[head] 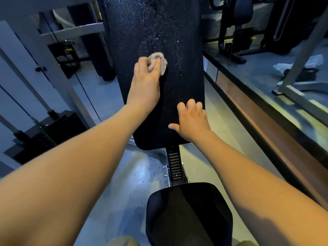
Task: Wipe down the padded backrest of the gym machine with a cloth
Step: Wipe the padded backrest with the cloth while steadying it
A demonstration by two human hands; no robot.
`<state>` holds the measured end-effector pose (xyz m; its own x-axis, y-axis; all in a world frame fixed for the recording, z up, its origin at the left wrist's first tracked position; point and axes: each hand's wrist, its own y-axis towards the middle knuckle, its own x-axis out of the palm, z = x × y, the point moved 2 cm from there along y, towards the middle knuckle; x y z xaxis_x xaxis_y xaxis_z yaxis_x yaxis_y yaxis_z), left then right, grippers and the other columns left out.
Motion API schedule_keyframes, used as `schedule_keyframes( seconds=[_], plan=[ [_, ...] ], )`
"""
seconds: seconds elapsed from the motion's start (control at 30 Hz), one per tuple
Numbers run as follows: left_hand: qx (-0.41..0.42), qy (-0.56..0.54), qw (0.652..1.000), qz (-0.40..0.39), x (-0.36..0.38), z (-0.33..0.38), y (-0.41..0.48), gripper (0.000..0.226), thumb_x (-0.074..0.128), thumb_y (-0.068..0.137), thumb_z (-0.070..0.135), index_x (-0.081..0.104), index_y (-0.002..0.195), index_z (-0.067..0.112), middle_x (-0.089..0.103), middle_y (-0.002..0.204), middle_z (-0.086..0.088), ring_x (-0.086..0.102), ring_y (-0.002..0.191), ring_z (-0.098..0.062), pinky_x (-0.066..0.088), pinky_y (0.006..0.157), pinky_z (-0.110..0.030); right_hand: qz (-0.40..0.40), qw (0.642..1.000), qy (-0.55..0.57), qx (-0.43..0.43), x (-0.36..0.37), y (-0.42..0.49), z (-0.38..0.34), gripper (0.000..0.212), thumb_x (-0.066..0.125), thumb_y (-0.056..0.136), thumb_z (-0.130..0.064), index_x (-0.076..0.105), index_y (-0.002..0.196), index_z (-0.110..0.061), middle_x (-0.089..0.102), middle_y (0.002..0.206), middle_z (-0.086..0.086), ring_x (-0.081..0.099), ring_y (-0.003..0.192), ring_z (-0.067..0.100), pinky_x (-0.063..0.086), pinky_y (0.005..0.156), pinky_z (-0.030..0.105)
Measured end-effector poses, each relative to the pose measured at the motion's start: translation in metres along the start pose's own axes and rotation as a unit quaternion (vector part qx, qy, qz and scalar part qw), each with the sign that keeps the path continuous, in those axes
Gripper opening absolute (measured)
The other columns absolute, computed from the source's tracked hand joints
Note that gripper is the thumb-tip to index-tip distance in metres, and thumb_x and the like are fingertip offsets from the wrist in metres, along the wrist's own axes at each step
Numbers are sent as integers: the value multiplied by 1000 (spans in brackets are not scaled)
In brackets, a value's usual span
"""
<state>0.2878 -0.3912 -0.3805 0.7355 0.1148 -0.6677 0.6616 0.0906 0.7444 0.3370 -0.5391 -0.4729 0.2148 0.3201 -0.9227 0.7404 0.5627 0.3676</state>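
The black padded backrest [179, 50] runs up the middle of the view; its upper part is speckled with wet droplets. My left hand [144, 80] grips a bunched beige cloth [160, 60] and presses it against the pad near mid-height. My right hand [192, 119] rests on the lower right edge of the backrest, fingers curled over the side and thumb lying on the pad face.
A black seat pad [189, 213] lies below the backrest, joined by a notched adjuster post [174, 164]. A weight stack [48, 134] with cables and grey frame bars stands at left. A mirror wall with a brown ledge [266, 128] runs along the right.
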Motion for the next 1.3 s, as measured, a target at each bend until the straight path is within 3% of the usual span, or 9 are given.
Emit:
schedule_keyframes(
  seconds=[0.1, 0.23, 0.43, 0.6, 0.8, 1.0, 1.13, 1.3],
  plan=[
    [18, 6, 999, -27, 11, 4, -8, 59, 58, 92, -3, 43, 148, 4, 46, 127, -24, 47, 108, -39, 36, 73, -33, 3, 1000, 3, -3, 2, 0, 1, 61, 66, 86, -67, 45, 117, -18, 42, 116, 8, 36, 96, 25, 38, 83, 37],
    [152, 14, 985, -86, 18, 1, -41, 56, 63, 92, 2, 48, 145, 3, 50, 120, -25, 52, 99, -41, 52, 74, -49, 15, 1000, 3, -9, 3, 0, 2, 62, 67, 85, -67, 45, 115, -18, 43, 115, 8, 38, 96, 26, 36, 80, 37],
    [220, 24, 975, -28, 15, 29, 35, 46, 58, 95, 4, 53, 140, 5, 55, 118, -24, 55, 96, -41, 50, 70, -45, 15, 1000, 3, -12, 7, -1, 5, 68, 64, 87, -68, 46, 128, -16, 43, 121, 11, 42, 102, 30, 39, 85, 39],
    [239, 79, 966, -56, 25, 27, 9, 47, 40, 91, 6, 55, 135, 0, 56, 119, -24, 54, 94, -42, 47, 67, -48, 12, 1000, 7, -21, 6, -1, 7, 69, 65, 85, -68, 45, 128, -18, 43, 122, 10, 42, 104, 29, 40, 86, 39],
    [268, 98, 954, -95, 12, 13, -9, 43, 65, 82, -3, 61, 125, -4, 57, 108, -25, 55, 87, -41, 44, 66, -46, 6, 1000, 17, -20, 3, -1, 8, 65, 67, 86, -65, 44, 125, -20, 42, 120, 8, 41, 103, 28, 40, 86, 38],
    [241, 64, 966, -64, 20, 68, 57, 47, 46, 94, 10, 54, 139, 3, 55, 115, -25, 54, 95, -42, 45, 69, -48, -32, 999, -8, -15, 3, 3, 9, 81, 59, 90, -69, 32, 148, -20, 38, 127, 9, 40, 109, 28, 39, 91, 38],
    [272, 100, 952, -94, 26, 53, 37, 41, 52, 90, 6, 58, 130, 0, 55, 112, -23, 55, 93, -41, 45, 67, -48, -23, 1000, 7, -16, 4, 2, 9, 75, 63, 88, -67, 39, 141, -20, 39, 125, 9, 41, 109, 30, 40, 90, 39],
    [289, 103, 942, -134, 11, 7, -16, 46, 35, 91, 11, 61, 125, -4, 56, 107, -25, 55, 89, -41, 46, 64, -48, -9, 1000, 14, -25, 1, -2, 10, 63, 68, 86, -63, 44, 124, -19, 42, 121, 8, 42, 106, 28, 41, 88, 38]
  ],
)
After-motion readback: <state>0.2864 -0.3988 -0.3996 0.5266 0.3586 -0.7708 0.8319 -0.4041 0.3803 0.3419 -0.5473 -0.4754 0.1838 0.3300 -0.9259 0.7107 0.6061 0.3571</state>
